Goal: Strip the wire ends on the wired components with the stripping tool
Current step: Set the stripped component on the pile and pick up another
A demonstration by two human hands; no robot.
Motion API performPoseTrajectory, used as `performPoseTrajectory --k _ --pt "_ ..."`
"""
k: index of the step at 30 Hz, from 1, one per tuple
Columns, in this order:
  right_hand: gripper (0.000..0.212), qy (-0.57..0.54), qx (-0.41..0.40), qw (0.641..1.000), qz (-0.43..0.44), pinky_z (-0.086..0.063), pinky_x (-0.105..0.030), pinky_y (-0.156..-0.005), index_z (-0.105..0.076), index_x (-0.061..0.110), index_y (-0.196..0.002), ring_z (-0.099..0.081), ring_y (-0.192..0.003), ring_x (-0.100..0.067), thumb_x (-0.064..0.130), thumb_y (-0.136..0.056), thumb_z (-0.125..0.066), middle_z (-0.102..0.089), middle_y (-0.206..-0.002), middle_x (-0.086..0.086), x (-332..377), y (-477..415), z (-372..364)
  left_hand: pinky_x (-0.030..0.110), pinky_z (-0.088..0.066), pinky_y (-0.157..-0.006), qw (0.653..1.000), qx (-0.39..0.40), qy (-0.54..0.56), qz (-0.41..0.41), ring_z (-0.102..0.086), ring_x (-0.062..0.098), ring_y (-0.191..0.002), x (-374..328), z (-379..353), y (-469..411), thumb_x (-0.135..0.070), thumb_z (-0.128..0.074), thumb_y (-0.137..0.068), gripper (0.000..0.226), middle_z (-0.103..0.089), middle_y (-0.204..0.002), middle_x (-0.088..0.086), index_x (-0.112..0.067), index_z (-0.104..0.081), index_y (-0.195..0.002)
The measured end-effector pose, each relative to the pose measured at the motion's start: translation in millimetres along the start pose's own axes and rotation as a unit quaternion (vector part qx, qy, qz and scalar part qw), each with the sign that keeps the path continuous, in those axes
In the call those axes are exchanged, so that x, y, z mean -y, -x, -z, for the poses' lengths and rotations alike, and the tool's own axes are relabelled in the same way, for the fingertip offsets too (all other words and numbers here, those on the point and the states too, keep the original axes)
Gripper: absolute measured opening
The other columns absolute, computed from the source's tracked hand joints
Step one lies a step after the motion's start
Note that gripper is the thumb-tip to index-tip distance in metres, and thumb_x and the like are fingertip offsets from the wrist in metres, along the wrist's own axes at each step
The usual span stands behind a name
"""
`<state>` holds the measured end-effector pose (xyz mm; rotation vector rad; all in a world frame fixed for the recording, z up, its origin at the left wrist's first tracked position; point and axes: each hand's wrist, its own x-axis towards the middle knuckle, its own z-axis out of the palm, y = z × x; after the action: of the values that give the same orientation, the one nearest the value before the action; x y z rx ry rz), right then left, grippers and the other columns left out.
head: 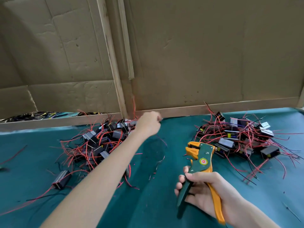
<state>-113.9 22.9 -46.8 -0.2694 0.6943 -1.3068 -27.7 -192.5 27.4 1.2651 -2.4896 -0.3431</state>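
Two heaps of wired components lie on the green tabletop (156, 203). The left heap (102, 142) sits just beneath and left of the left hand's fingers, and the right heap (243, 140) lies beyond the right hand. The left hand (148, 123) is the nearer to a heap, its arm reaching far forward. Its fingers are curled and blurred, so I cannot tell whether they pinch anything. The right hand (202, 191) grips the stripping tool (201, 157) with the handles unsqueezed, its long axis pointing away.

Creased cardboard wall (197, 55) behind green-covered table (156, 203); wooden slat (111, 55) leaning upright; wooden ledge (49, 123) along back
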Motion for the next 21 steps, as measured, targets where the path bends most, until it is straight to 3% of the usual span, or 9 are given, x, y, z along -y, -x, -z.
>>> performPoseTrajectory --k 4,8,10,12,14,17,19,21 --pt "0.026 0.008 0.004 1.0 0.0 -0.056 -0.049 -0.07 -0.067 0.001 -0.073 -0.062 -0.068 -0.038 -0.01 -0.051 -0.076 -0.058 -0.076 -0.021 0 1 -1 0.038 -0.037 -0.093 0.967 0.05 -0.246 0.042 -0.055 0.031 -0.112 55 -6 1 -0.011 -0.045 -0.092 0.024 -0.062 -0.117 0.013 -0.009 -0.054 -0.114" --pt "0.021 0.009 0.002 1.0 0.002 -0.056 -0.049 -0.071 -0.068 0.0 -0.074 -0.062 -0.068 -0.038 -0.01 -0.055 -0.073 -0.059 -0.078 -0.022 1 5 -3 0.041 -0.028 -0.096 0.944 0.047 -0.324 0.028 -0.058 0.026 -0.099 62 -14 2 -0.019 -0.049 -0.092 0.003 -0.066 -0.1 0.003 -0.018 -0.052 -0.092" --pt "0.018 0.01 -0.001 1.0 0.004 -0.057 -0.049 -0.07 -0.068 -0.001 -0.074 -0.062 -0.068 -0.038 -0.01 -0.058 -0.07 -0.059 -0.078 -0.022 1 8 -3 0.042 -0.027 -0.096 0.943 0.027 -0.33 0.024 -0.057 0.025 -0.096 58 -19 2 -0.021 -0.051 -0.092 0.011 -0.064 -0.093 0.0 -0.018 -0.049 -0.081" --pt "0.015 0.011 -0.006 1.0 0.009 -0.057 -0.049 -0.069 -0.068 0.0 -0.073 -0.061 -0.067 -0.038 -0.01 -0.061 -0.068 -0.059 -0.077 -0.022 2 9 -4 0.04 -0.027 -0.094 0.964 -0.015 -0.265 0.017 -0.057 0.025 -0.098 51 -21 2 -0.025 -0.052 -0.092 0.013 -0.064 -0.088 -0.001 -0.017 -0.056 -0.082" --pt "0.015 0.009 -0.008 1.0 0.014 -0.057 -0.049 -0.069 -0.068 0.0 -0.073 -0.061 -0.067 -0.038 -0.009 -0.061 -0.067 -0.058 -0.077 -0.022 4 10 -5 0.037 -0.031 -0.09 0.99 -0.081 -0.111 0.021 -0.058 0.026 -0.099 39 -15 3 -0.031 -0.054 -0.092 0.015 -0.067 -0.093 0.0 -0.019 -0.063 -0.095" --pt "0.015 0.006 -0.013 1.0 0.02 -0.057 -0.048 -0.07 -0.068 0.0 -0.073 -0.061 -0.067 -0.037 -0.009 -0.061 -0.068 -0.059 -0.077 -0.022 5 10 -5 0.029 -0.042 -0.067 0.973 -0.143 0.17 0.054 -0.057 0.022 -0.083 20 -2 12 -0.027 -0.063 -0.086 0.017 -0.064 -0.09 0.0 -0.018 -0.052 -0.096" --pt "0.015 0.01 -0.013 1.0 0.024 -0.058 -0.048 -0.069 -0.068 0.0 -0.072 -0.062 -0.066 -0.038 -0.011 -0.063 -0.067 -0.059 -0.077 -0.022 5 9 -4 0.026 -0.043 -0.055 0.955 -0.122 0.26 0.076 -0.057 0.019 -0.067 12 -1 26 -0.021 -0.065 -0.082 0.024 -0.06 -0.081 0.002 -0.019 -0.043 -0.092" --pt "0.015 0.012 -0.011 0.999 0.028 -0.058 -0.048 -0.069 -0.068 -0.001 -0.072 -0.062 -0.066 -0.038 -0.013 -0.065 -0.066 -0.059 -0.076 -0.022 5 10 -4 0.032 -0.045 -0.055 0.962 -0.074 0.25 0.085 -0.061 0.018 -0.057 10 -12 43 -0.021 -0.062 -0.083 0.022 -0.063 -0.075 0.005 -0.02 -0.041 -0.084"
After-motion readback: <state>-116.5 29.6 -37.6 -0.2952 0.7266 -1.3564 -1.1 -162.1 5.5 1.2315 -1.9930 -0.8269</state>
